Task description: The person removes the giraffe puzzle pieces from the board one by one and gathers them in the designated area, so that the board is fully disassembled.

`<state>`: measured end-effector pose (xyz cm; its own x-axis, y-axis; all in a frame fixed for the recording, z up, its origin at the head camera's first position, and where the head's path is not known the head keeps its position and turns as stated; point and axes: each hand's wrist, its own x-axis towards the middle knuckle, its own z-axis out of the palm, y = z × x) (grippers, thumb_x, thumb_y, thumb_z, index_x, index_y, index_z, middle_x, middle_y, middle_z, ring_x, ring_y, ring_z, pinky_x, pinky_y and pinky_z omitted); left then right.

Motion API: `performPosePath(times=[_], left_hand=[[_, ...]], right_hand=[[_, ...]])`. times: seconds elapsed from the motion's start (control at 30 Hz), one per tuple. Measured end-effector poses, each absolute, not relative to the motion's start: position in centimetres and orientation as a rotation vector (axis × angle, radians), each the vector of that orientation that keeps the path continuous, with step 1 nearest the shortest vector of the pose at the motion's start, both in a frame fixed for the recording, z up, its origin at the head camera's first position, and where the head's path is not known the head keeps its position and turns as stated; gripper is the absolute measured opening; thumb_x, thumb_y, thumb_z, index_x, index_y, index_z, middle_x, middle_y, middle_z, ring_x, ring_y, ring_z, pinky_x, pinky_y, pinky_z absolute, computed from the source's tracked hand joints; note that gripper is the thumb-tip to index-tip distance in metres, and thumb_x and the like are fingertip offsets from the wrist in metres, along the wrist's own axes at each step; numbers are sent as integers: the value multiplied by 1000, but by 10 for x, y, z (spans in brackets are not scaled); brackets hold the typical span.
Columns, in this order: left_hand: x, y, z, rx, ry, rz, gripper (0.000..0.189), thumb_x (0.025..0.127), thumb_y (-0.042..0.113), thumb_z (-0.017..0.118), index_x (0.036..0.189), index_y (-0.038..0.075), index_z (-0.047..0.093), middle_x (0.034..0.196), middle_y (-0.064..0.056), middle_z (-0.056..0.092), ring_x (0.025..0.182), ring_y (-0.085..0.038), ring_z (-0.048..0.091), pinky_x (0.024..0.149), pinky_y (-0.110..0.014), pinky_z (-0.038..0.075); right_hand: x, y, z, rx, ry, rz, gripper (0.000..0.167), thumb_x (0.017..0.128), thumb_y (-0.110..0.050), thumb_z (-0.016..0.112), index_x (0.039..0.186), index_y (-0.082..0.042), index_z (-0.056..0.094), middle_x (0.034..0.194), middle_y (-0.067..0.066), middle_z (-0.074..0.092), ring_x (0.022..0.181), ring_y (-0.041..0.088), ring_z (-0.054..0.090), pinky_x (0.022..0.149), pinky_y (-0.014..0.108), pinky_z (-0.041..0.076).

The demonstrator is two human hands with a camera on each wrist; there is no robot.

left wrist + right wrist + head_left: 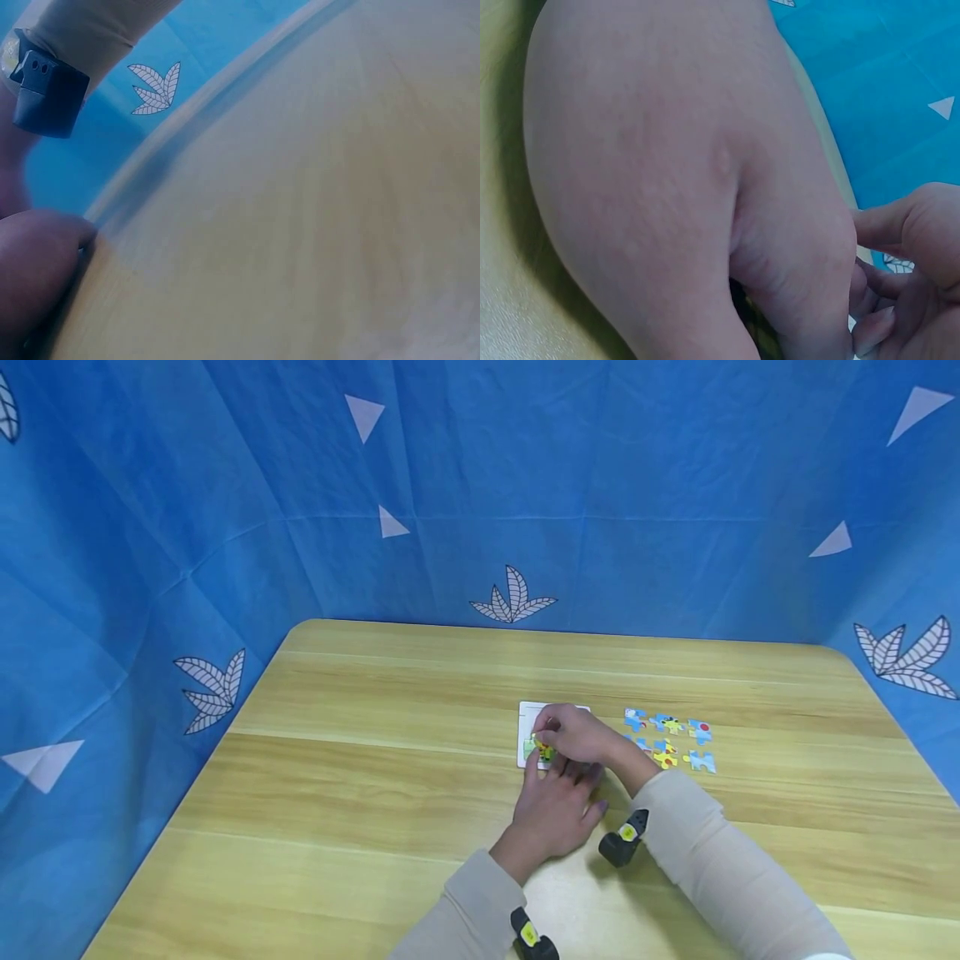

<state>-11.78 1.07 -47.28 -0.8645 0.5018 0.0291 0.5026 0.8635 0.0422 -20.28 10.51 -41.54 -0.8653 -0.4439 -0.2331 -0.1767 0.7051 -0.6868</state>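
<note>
A small white puzzle frame [527, 717] lies on the table, with a patch of green and yellow puzzle pieces [543, 748] inside it. Over the frame, my right hand [576, 733] pinches a puzzle piece between thumb and fingertips; the hand itself mostly hides the piece. My left hand [553, 810] lies palm down at the frame's near edge, fingers spread and reaching forward under the right hand. In the right wrist view, the back of the left hand [682, 172] fills the middle and the curled fingers [922, 232] of the right hand show at the right edge.
Loose jigsaw pieces [701, 762] in blue, yellow and red lie in two rows right of the frame, near the right forearm. Black wrist cameras [619, 843] hang below both sleeves. A blue patterned cloth [480, 460] stands behind the wooden table [360, 793].
</note>
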Motion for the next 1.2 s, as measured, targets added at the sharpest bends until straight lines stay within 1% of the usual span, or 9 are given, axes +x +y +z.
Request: performPosePath(times=[0.17, 0.27, 0.4, 0.67, 0.8, 1.1, 1.2], left_hand=[[-117, 10, -474, -812, -3013, -75, 54, 99, 53, 20, 149, 33, 27, 158, 5, 14, 146, -17, 11, 111, -58, 11], [-117, 10, -473, -817, -3021, -76, 55, 99, 54, 20, 149, 33, 26, 159, 5, 11, 146, -18, 8, 112, -58, 7], [-117, 10, -472, -821, -3018, -64, 55, 99, 54, 20, 149, 32, 27, 159, 4, 9, 146, -18, 6, 112, -58, 5], [-118, 11, -470, -810, -3025, -78, 55, 98, 54, 21, 148, 33, 28, 159, 5, 13, 146, -17, 7, 110, -60, 7], [-118, 11, -470, -814, -3034, -80, 55, 98, 54, 22, 149, 33, 26, 159, 5, 12, 146, -16, 5, 110, -61, 9], [-118, 11, -469, -818, -3053, -91, 54, 99, 53, 22, 149, 34, 26, 158, 5, 15, 145, -16, 12, 110, -61, 12], [-118, 11, -469, -819, -3048, -93, 53, 99, 53, 21, 148, 34, 28, 158, 5, 17, 146, -16, 12, 110, -60, 12]], right_hand=[[-202, 104, -415, -451, 2519, -997, 7, 95, -13, 55, 97, -10, 60, 88, 5, 64, 71, 18, 56, 69, 32, 45], [-202, 104, -415, -452, 2510, -1050, 7, 94, -12, 56, 98, -8, 60, 88, 6, 62, 73, 18, 55, 69, 31, 45], [-201, 103, -416, -453, 2504, -1119, 7, 93, -9, 57, 98, -6, 60, 86, 7, 60, 74, 18, 54, 68, 30, 45], [-203, 106, -420, -361, 2535, -1187, 11, 93, -15, 57, 100, -6, 60, 89, 7, 59, 70, 18, 53, 64, 30, 46], [-204, 114, -417, -338, 2586, -1194, 15, 94, -17, 57, 102, -5, 60, 90, 8, 59, 73, 18, 54, 65, 30, 45], [-201, 138, -407, -300, 2645, -1150, 19, 95, -20, 55, 106, -4, 59, 95, 10, 59, 83, 22, 54, 69, 32, 44], [-200, 147, -405, -309, 2657, -1135, 20, 95, -20, 56, 106, -4, 59, 95, 10, 59, 84, 22, 55, 69, 32, 44]])
